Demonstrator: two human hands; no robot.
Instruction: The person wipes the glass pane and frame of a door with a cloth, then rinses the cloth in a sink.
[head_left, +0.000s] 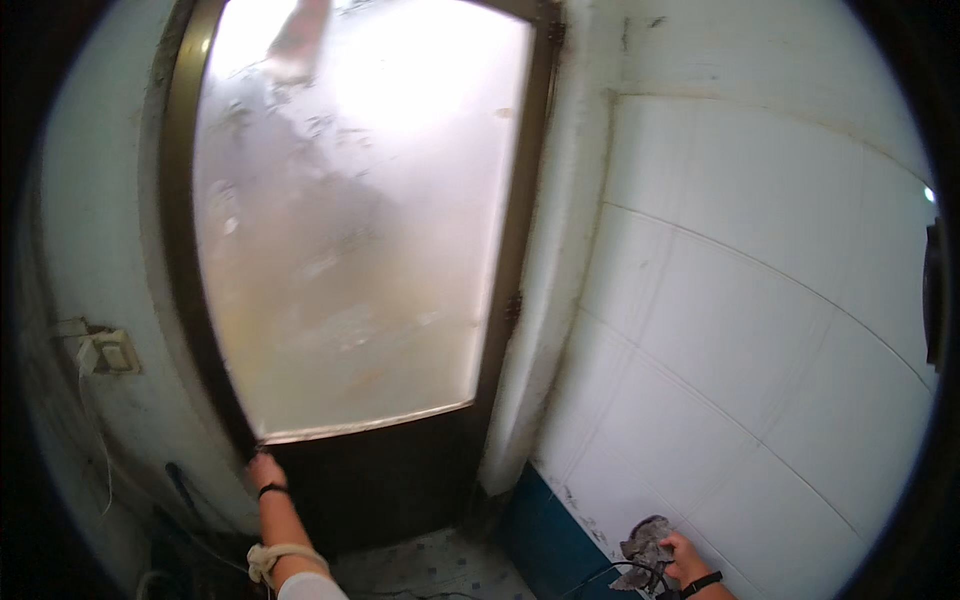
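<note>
1. Cloth (645, 547), grey, crumpled. Head view, lower right of the frame. Held bunched against the white tiled wall (760, 330), just above the blue band (545, 545) at the wall's foot.

2. Right hand (685, 560), lower right, black wrist strap. Fingers curled shut around the cloth, pressing it to the tile. A dark wire loop or handle (625, 572) shows just below it; what it belongs to cannot be told.

3. Left hand (264, 468), lower left of centre, black wristband and a pale cord wrapped on the forearm. It rests at the lower left corner of the door frame (200, 330), where the frosted glass pane (360, 220) meets the dark lower panel (390, 480). Fingers seem folded onto the frame edge; whether they grip or only lean cannot be told.

4. Fittings, left edge: a wall switch or socket (110, 350) with a thin cable hanging from it, dark leads below.

5. Risks, as judged:
   - A wet cloth or wet hand straying toward the switch and loose cable: shock.
   - Weight leaned on the door corner: the door may swing and the balance go, or fingers get pinched at the frame.
   - Hard pressure near the pane's edge could strain the glass.
   - A loose hold may drop the cloth onto the wire loop and speckled floor (440, 570).
   - Damp floor underfoot: a slip.
</note>
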